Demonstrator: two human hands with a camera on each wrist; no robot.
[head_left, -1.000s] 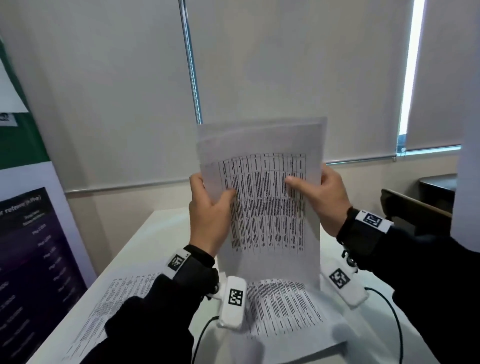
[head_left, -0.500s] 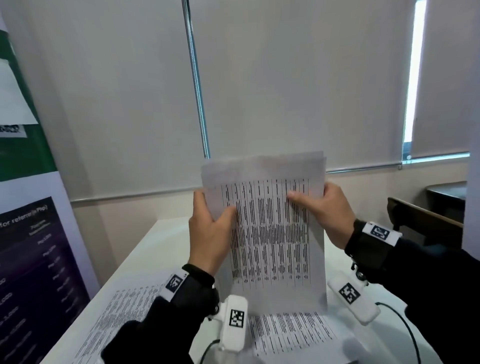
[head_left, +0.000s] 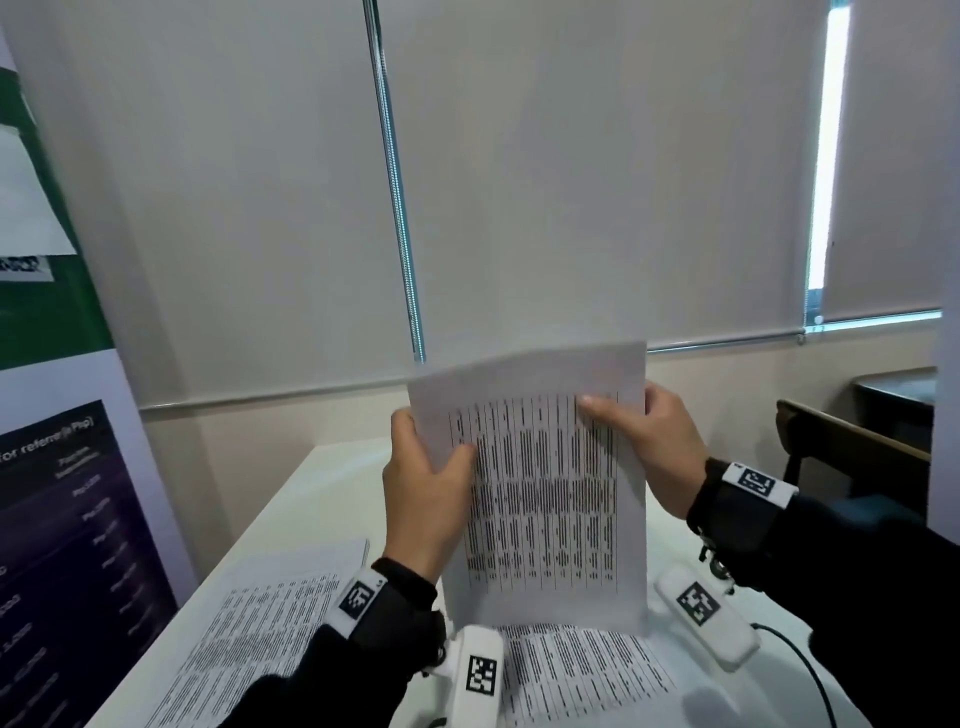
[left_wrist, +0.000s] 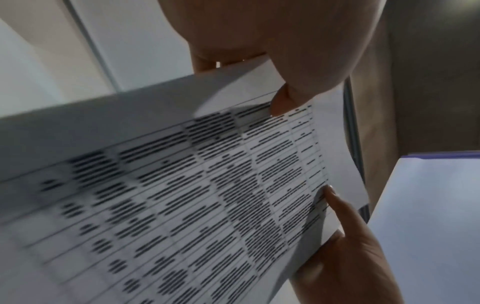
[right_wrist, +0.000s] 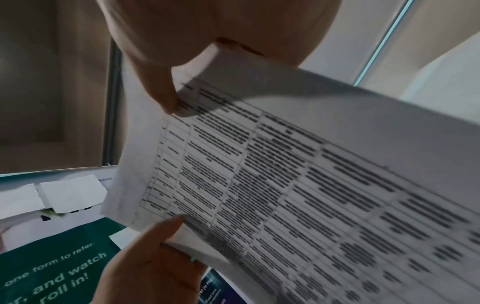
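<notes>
A thin stack of printed sheets (head_left: 540, 483) with table rows stands upright over the white table (head_left: 311, 499), its bottom edge down near the papers lying there. My left hand (head_left: 423, 493) grips its left edge, thumb on the front. My right hand (head_left: 649, 441) grips the upper right edge, thumb across the print. In the left wrist view the sheets (left_wrist: 207, 185) fill the frame, my left thumb (left_wrist: 285, 100) pressing the top page. The right wrist view shows the same sheets (right_wrist: 298, 174) pinched by my right thumb (right_wrist: 161, 92) and fingers.
More printed pages lie flat on the table: one pile (head_left: 249, 639) at the left, another (head_left: 582, 675) under the held stack. A dark and green banner (head_left: 57, 519) stands at the left. Roller blinds cover the window behind. A dark chair (head_left: 852, 457) sits at the right.
Both hands have lowered the upright stack towards the table; its bottom edge has dropped onto the flat pages. The grips on both edges are unchanged.
</notes>
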